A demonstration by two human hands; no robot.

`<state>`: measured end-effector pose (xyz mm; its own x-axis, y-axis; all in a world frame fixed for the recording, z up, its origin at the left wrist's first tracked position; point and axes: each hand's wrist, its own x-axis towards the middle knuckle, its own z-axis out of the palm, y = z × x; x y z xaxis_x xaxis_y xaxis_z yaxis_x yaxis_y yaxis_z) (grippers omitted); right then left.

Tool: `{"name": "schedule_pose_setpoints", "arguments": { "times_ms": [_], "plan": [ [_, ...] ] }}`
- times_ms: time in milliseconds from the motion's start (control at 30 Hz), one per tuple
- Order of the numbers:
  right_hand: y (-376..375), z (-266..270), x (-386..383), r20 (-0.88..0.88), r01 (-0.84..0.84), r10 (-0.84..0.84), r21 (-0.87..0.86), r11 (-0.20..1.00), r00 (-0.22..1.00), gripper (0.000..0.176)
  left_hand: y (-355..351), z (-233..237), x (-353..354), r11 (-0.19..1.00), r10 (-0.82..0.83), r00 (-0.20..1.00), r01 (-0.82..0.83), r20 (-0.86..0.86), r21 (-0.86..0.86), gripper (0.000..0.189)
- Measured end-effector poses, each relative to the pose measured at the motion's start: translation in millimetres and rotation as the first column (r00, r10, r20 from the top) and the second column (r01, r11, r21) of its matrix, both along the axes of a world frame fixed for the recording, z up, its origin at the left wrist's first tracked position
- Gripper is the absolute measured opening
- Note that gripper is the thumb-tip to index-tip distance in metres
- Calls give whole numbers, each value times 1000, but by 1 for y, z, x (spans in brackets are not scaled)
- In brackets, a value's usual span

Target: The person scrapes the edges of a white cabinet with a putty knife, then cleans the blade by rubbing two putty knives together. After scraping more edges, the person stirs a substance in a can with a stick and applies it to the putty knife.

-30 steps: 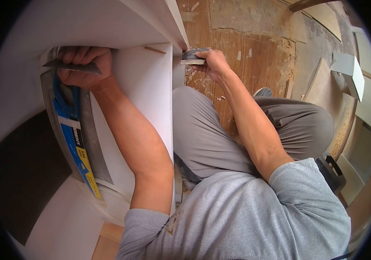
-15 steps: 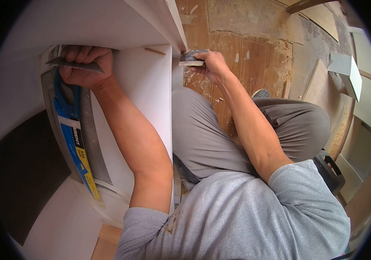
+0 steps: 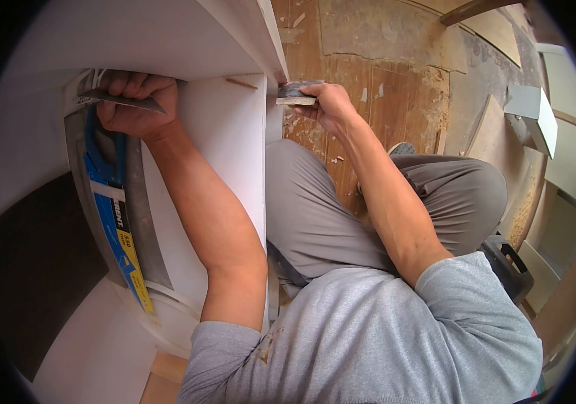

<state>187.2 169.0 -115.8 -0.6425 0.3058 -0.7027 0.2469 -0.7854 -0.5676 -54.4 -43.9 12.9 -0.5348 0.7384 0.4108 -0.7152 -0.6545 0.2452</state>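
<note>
My left hand point(image 3: 141, 121) is closed around a putty knife whose thin grey metal blade point(image 3: 129, 99) lies crosswise over the fingers; its handle is hidden. That hand is inside the white cabinet point(image 3: 230, 128), just above a handsaw point(image 3: 114, 202) with a blue handle and a blue and yellow sleeve. Outside the cabinet, my right hand point(image 3: 331, 106) grips a sanding block point(image 3: 298, 93) with a dark grey face between thumb and fingers. The block's far end is right at the edge of a white upright panel point(image 3: 261, 34).
A short wood sliver point(image 3: 241, 83) lies on the white surface between my arms. Debris and chips are scattered over the worn wooden floor point(image 3: 368, 121). To the right stand a white box-like piece point(image 3: 532, 118) and a black case point(image 3: 506, 269).
The sanding block and right hand have shifted very slightly down and left in view. The left hand with the putty knife is nearly still, a touch to the right.
</note>
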Motion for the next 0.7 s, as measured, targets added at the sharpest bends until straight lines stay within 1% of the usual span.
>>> {"name": "schedule_pose_setpoints", "arguments": {
  "times_ms": [167, 500, 700],
  "plan": [
    [-1, 8, 1, -2, 23, -23, -11, 1000, 1000, 25, 0, 0, 0, 1000, 6, 1000, -6, 10, 4, 10],
    [0, 25, 4, -49, 19, -21, -46, 999, 999, 25, 1, -1, -2, 1000, -6, 999, 7, -36, 27, 14],
    [-2, 38, 5, -32, 42, -44, -56, 998, 999, 25, 2, -1, -1, 1000, 9, 999, -8, -50, 22, 16]
  ]
}}
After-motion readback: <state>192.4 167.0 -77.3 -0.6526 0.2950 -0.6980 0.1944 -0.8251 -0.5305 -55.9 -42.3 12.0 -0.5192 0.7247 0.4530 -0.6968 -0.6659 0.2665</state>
